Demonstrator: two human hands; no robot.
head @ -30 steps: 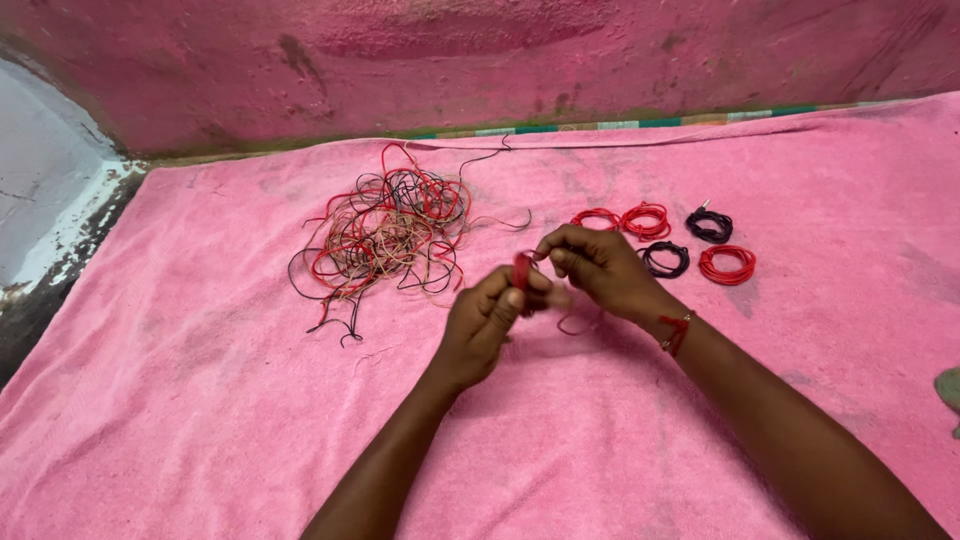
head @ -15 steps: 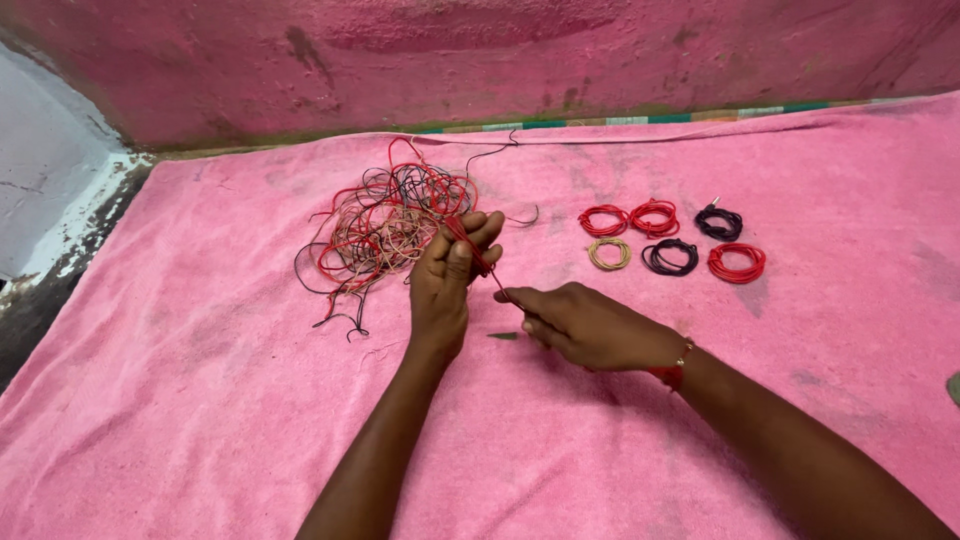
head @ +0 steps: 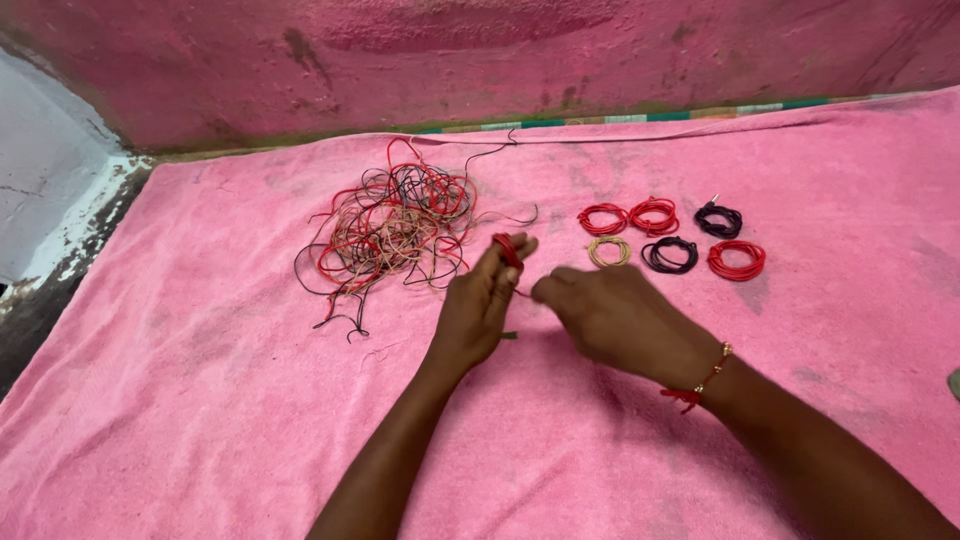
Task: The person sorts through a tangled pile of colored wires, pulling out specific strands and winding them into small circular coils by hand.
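Open pink towel (head: 200,420) to the near left and near right of the arms; pink plaster wall (head: 500,60) along the far edge. Thin red wire (head: 507,250) looped in a small coil round raised fingers of left hand (head: 478,310). Right hand (head: 610,315) just beside, fingertips pinched together toward the wire's loose end. Tangled heap of red, black and tan wires (head: 390,225) beyond, six finished coils (head: 670,240) to the right.

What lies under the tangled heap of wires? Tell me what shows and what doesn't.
The tangled heap of wires rests on the pink towel, which shows through gaps between the red, black and tan strands. The towel spreads wide around it; whatever lies beneath the towel is covered.
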